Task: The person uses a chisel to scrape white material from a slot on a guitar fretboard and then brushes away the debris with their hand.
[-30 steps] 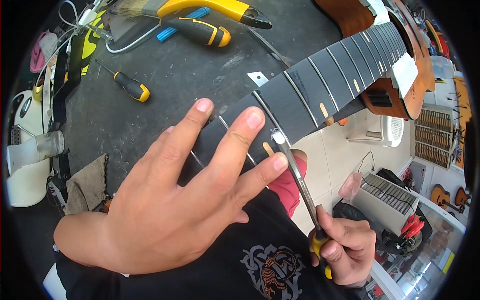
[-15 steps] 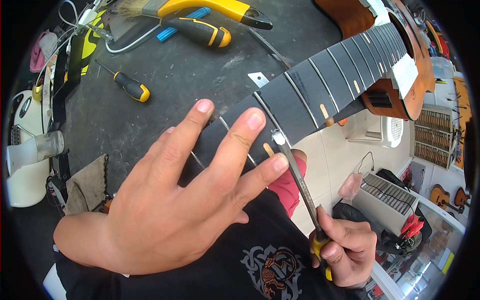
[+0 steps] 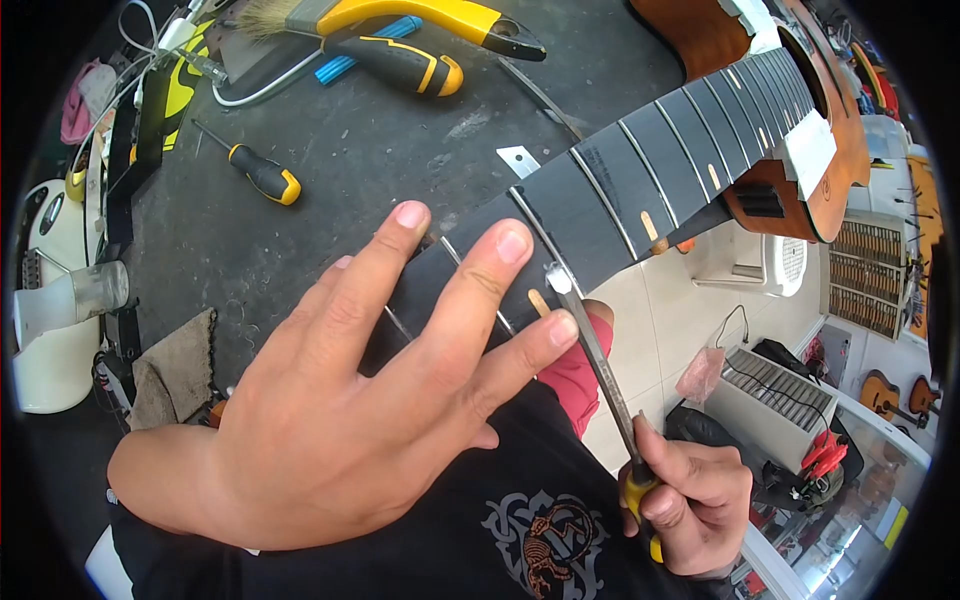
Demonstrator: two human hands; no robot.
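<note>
The guitar neck (image 3: 590, 205), with its dark fretboard and metal frets, runs diagonally from my left hand up to the brown guitar body (image 3: 850, 130). My left hand (image 3: 350, 380) lies across the lower frets, fingers spread, holding nothing. My right hand (image 3: 695, 505) grips the yellow handle of a slim metal file (image 3: 605, 375). The file's pale tip touches the fretboard beside a fret, just right of my left index fingertip. White tape (image 3: 806, 150) covers part of the body by the fretboard's edge.
On the dark bench lie a small screwdriver (image 3: 265, 175), a larger black-and-yellow handle (image 3: 400, 62), a brush (image 3: 400, 18) and a metal blade (image 3: 517, 160). A brown cloth (image 3: 175, 365) sits at left. Below right are a white stool (image 3: 760, 262) and a box (image 3: 770, 395).
Very little differs. The file tip and the neck have shifted slightly; both hands keep almost the same place.
</note>
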